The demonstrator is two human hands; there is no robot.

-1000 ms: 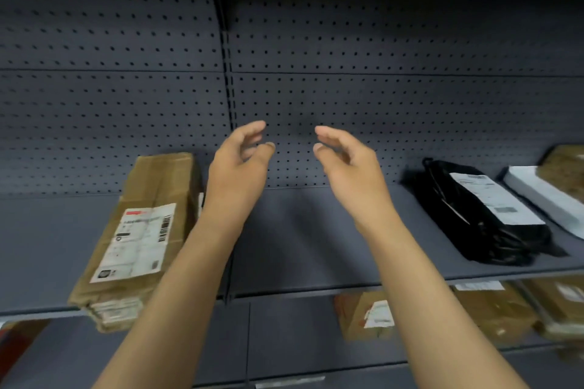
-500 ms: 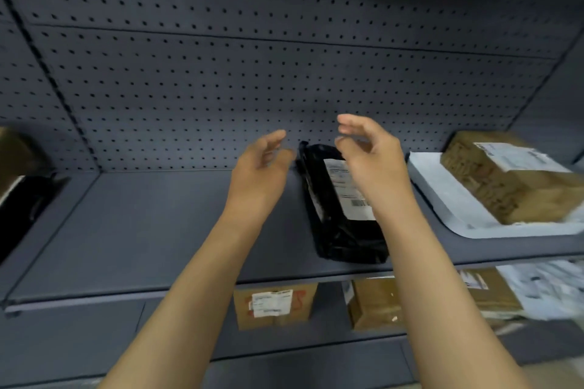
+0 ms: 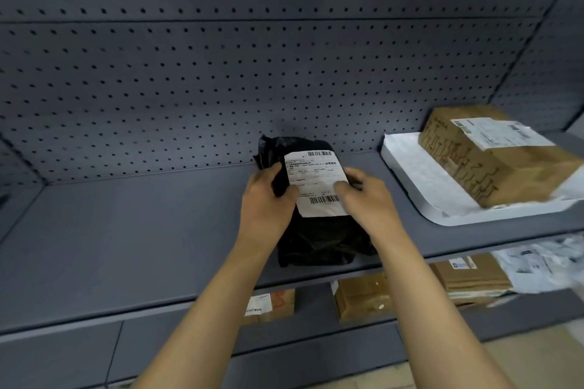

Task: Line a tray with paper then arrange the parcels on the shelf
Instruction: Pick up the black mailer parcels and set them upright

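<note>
A black plastic parcel with a white shipping label lies on the grey shelf. My left hand grips its left side, thumb on the label's edge. Its right side is held by my right hand, fingers over the label. To the right stands a white tray lined with white paper, and a brown cardboard parcel with a label rests in it.
A perforated grey back panel rises behind the shelf. On the lower shelf sit several brown cardboard parcels and a white crumpled parcel at the right. Beige floor shows at the bottom right.
The view has swung right along the shelf. Both hands were open in the air; they have dropped onto the black parcel and closed on its two sides.
</note>
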